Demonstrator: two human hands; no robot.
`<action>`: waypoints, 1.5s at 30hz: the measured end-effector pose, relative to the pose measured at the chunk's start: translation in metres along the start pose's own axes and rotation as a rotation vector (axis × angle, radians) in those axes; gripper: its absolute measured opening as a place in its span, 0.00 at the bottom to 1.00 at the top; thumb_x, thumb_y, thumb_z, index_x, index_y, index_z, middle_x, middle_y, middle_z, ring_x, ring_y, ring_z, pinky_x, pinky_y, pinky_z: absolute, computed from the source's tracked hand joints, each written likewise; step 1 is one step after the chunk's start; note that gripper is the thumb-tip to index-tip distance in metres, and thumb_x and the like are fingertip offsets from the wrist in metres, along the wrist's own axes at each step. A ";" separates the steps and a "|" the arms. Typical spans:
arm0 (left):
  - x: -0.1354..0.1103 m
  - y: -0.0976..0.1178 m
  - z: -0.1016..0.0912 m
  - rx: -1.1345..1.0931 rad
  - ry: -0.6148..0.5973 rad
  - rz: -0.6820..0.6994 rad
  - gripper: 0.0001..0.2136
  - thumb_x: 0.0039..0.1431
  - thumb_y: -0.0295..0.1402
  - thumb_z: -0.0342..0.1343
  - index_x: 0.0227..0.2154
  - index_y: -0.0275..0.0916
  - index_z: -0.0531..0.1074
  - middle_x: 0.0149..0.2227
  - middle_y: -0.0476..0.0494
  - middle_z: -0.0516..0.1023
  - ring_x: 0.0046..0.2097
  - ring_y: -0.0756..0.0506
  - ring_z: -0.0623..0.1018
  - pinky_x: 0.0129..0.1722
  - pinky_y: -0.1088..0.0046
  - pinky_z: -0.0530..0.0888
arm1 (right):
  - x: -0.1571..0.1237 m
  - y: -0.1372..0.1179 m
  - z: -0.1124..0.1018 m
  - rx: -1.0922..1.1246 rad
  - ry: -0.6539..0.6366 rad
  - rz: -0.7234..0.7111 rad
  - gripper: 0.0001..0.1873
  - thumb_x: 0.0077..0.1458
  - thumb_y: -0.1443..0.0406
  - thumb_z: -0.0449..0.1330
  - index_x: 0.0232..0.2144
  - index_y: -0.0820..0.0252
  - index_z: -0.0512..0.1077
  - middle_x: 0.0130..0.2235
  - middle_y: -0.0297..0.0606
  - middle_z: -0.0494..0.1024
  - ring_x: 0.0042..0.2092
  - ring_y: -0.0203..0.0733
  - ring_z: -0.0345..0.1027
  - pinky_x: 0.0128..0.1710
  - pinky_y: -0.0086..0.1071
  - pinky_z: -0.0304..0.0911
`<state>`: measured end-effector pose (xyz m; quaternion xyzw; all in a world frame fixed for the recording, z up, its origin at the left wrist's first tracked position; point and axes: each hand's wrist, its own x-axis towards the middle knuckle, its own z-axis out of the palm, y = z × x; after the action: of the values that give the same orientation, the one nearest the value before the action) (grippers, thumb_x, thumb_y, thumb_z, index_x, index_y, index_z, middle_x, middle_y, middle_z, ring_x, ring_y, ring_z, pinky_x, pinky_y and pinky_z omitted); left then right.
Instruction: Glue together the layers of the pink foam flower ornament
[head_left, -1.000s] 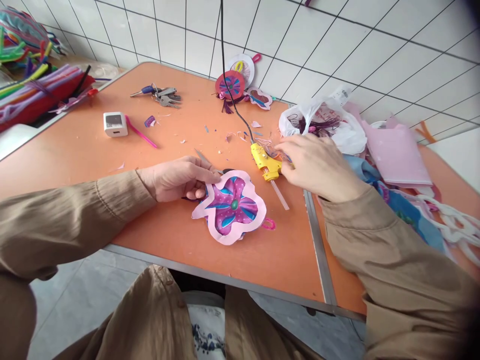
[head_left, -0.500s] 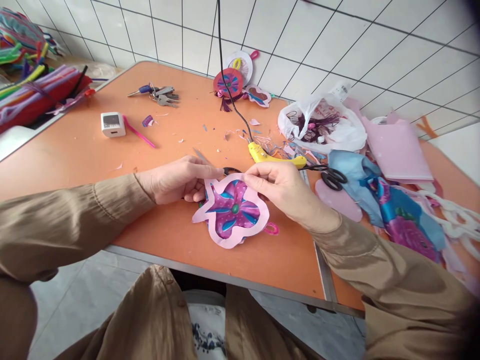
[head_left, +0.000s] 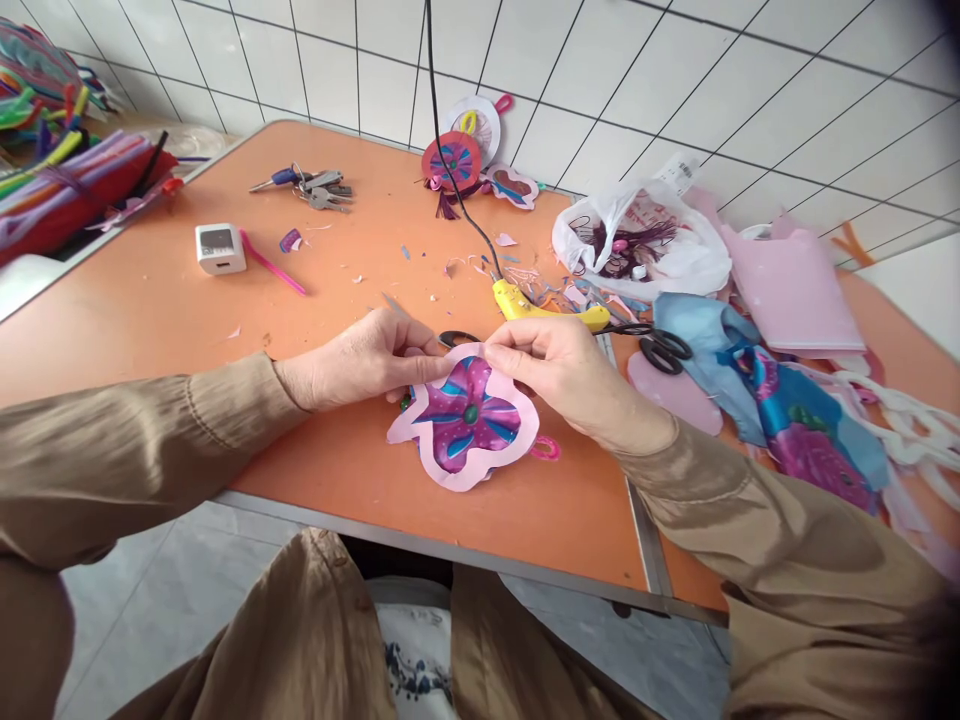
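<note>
Between my hands is a fabric flower ornament (head_left: 470, 420), purple and blue with a green bead at its middle and a pale pink scalloped border. My left hand (head_left: 379, 355) pinches the border at its upper left, thumb on top. At the upper right edge, my right hand (head_left: 559, 375) grips the border between thumb and fingers. A pink loop (head_left: 545, 448) sticks out from the ornament's right side. Just behind it, a pair of scissors (head_left: 455, 339) lies partly hidden by my left hand. A yellow glue gun (head_left: 551, 306) with a black cord rests beyond my right hand.
Finished-looking ornaments (head_left: 454, 160) lean by the tiled wall. A white plastic bag (head_left: 645, 245) holds dark tassels. Pink sheets (head_left: 795, 290), blue cloth (head_left: 705, 345) and black-handled scissors (head_left: 665, 351) crowd the right. Keys (head_left: 322, 188) and a white charger (head_left: 220, 248) sit left, with scraps between.
My left hand has shifted right along the border, its thumb now pressing over the upper-left edge. My right hand keeps nearly the same hold. The view has shifted slightly.
</note>
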<state>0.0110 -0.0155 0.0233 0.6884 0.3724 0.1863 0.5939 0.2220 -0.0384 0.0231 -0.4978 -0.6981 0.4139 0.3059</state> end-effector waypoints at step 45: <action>0.002 -0.007 0.002 -0.125 -0.058 -0.009 0.15 0.55 0.38 0.60 0.20 0.33 0.70 0.18 0.51 0.65 0.20 0.55 0.62 0.17 0.82 0.58 | 0.000 -0.001 0.003 0.114 -0.110 -0.036 0.18 0.55 0.52 0.60 0.23 0.61 0.71 0.22 0.31 0.66 0.24 0.31 0.57 0.22 0.29 0.51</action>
<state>0.0115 -0.0152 0.0156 0.6534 0.3459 0.1865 0.6470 0.2187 -0.0390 0.0229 -0.4436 -0.6978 0.4742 0.3024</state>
